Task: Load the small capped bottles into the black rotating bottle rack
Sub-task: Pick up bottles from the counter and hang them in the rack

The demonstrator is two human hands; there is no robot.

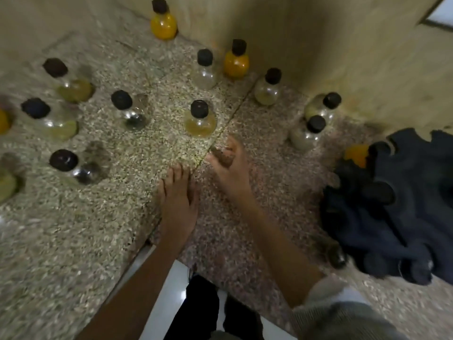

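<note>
Several small round bottles with black caps stand scattered on the speckled stone counter [73, 241]. The nearest is a bottle of yellow liquid [200, 122], just beyond my right hand [229, 171], whose fingers are loosely curled around nothing. My left hand [177, 197] lies flat on the counter beside it, fingers stretched and empty. The black rotating rack [411, 192] sits at the right edge, blurred, with an orange bottle [356, 155] in its far-left slot. Two pale bottles [307, 133] stand between my right hand and the rack.
Two orange-filled bottles [236, 61] stand at the back by the beige wall [343, 57]. Clear and dark-bottomed bottles [132, 114] fill the left half. A dark blurred object [337, 257] lies at the rack's near-left side. The counter's front edge runs by my forearms.
</note>
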